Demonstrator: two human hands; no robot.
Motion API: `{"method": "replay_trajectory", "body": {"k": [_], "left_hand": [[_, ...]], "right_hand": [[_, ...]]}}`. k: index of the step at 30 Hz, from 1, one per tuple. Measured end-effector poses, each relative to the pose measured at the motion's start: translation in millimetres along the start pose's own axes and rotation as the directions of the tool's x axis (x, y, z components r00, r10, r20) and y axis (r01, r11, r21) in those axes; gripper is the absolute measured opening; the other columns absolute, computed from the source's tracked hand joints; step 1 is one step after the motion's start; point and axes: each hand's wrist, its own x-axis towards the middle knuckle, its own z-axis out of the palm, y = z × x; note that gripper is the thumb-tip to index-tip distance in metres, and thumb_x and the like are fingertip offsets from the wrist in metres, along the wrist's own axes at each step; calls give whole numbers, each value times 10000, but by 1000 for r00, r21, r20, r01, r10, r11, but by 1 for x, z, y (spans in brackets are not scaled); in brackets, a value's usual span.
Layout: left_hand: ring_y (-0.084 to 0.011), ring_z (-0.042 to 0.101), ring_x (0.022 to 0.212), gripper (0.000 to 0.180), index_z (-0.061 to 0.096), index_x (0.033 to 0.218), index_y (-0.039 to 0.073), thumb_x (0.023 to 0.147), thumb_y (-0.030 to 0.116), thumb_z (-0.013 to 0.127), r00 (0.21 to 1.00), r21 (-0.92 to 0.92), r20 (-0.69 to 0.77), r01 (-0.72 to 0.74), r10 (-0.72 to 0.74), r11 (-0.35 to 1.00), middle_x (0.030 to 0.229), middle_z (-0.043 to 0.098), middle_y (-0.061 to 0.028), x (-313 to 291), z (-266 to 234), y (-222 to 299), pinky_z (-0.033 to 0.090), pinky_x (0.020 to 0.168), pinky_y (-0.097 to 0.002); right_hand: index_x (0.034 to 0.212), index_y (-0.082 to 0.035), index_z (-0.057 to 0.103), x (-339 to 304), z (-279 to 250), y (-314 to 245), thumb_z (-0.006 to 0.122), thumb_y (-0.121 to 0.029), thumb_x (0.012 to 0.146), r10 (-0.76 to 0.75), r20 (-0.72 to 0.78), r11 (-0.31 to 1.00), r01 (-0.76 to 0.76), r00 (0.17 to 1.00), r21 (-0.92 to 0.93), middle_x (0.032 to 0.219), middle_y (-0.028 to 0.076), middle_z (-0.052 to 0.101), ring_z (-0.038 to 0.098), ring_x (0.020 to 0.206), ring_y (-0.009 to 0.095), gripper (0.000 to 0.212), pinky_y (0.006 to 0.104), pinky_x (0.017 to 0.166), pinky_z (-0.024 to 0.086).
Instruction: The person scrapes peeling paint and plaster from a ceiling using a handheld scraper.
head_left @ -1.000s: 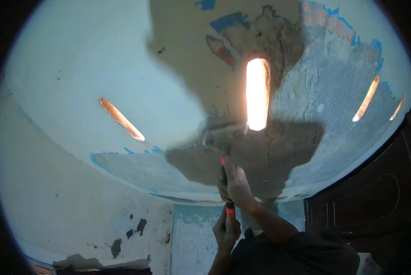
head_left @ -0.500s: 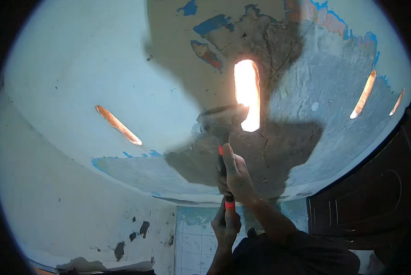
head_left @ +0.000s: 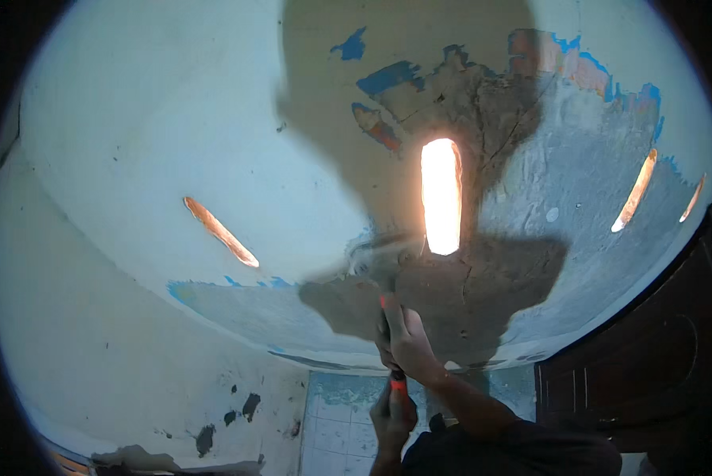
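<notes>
Both my hands grip one long-handled wide scraper [head_left: 385,303], with a black and red handle. My right hand [head_left: 408,343] is wrapped around the upper handle, just below the head. Lower down, my left hand [head_left: 393,414] closes around the red and black end of the grip. The broad, motion-blurred blade [head_left: 381,255] lies against the wall [head_left: 213,143], by the lower end of a glowing upright slot [head_left: 441,198]. Whether its whole edge touches cannot be made out. Around it is bare grey plaster [head_left: 522,182], with pale paint to the left.
Ragged blue paint edges [head_left: 391,78] border the stripped patch. Narrow lit slots [head_left: 221,232] [head_left: 634,190] flank the middle one. Dark wooden panelling with handles [head_left: 633,373] stands at right. Pale tiles [head_left: 336,428] lie low in the middle; the left wall has dark chipped spots [head_left: 205,440].
The scraper and both hands have moved down; the blade has slid from across the bright slot to its lower end. The wall also sits lower and slightly right in view.
</notes>
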Motion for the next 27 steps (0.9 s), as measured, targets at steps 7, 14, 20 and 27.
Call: {"method": "replay_trajectory", "body": {"k": [7, 14, 20, 27], "left_hand": [[-58, 421, 499, 416, 568, 1006, -47, 984, 343, 425, 999, 35, -3, -43, 43, 998, 588, 462, 10, -5, 1, 7, 311, 437, -239], [-52, 446, 522, 427, 557, 988, -48, 987, 357, 425, 997, 145, -28, -70, 75, 987, 636, 480, -1, -7, 4, 11, 328, 448, -225], [-56, 437, 534, 504, 536, 1139, -89, 978, 379, 434, 999, -85, 40, 37, -34, 996, 639, 485, -4, 1, -6, -2, 334, 464, -230], [-64, 400, 428, 476, 522, 1219, -41, 988, 366, 430, 999, -113, 37, 29, -25, 993, 566, 459, 8, 8, -9, -6, 297, 386, -233]], "right_hand": [[702, -87, 411, -7, 2, 0, 406, -460, 984, 22, -52, 1000, -22, 998, -3, 483, -27, 358, 314, 327, 77, 467, 243, 311, 271], [668, -98, 398, -4, 1, 2, 392, -476, 983, 46, -39, 999, -46, 998, -1, 474, -26, 349, 305, 320, 73, 492, 238, 297, 253], [714, -109, 361, -3, 7, -6, 404, -530, 960, -25, -11, 1000, 25, 1000, 2, 486, -34, 286, 259, 333, 77, 490, 246, 312, 240], [723, -106, 369, -2, 14, -10, 399, -525, 963, -96, -33, 995, 96, 995, -20, 480, -34, 302, 273, 330, 81, 484, 248, 310, 242]]}}
